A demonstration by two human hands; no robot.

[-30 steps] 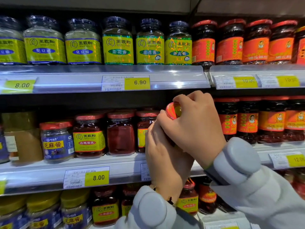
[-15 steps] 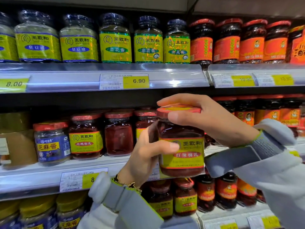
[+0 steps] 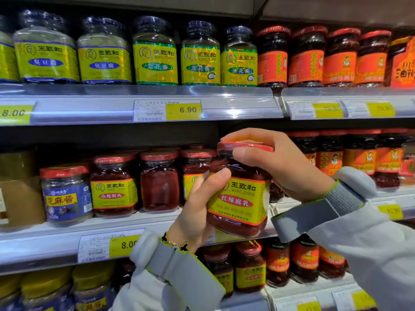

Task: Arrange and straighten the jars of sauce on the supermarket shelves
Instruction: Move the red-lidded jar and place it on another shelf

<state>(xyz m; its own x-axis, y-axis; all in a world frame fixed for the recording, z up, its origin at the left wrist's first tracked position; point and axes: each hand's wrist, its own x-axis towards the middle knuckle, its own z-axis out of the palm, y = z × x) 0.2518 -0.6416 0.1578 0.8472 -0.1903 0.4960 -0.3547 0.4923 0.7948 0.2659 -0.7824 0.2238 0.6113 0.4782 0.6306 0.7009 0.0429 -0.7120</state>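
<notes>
A jar of red sauce [image 3: 240,198] with a red lid and a yellow label is held upright in front of the middle shelf [image 3: 89,227], label facing me. My left hand [image 3: 197,212] grips its left side, thumb across the glass. My right hand [image 3: 276,162] holds it from above, fingers curled over the lid. Behind it on the shelf stand similar red-lidded jars: one with a yellow label [image 3: 113,185], one with bare glass facing out [image 3: 159,180], and one partly hidden [image 3: 193,169].
The top shelf [image 3: 112,108] carries yellow-labelled jars [image 3: 155,52] and red-labelled chilli jars [image 3: 307,57]. More chilli jars [image 3: 359,153] fill the middle shelf at right. A blue-labelled jar [image 3: 66,194] and a brown box [image 3: 20,189] stand at left. Lower shelves hold more jars [image 3: 249,265].
The jar was tipped with its lid towards me between both hands; it has been turned upright with the label facing out and brought slightly forward and right.
</notes>
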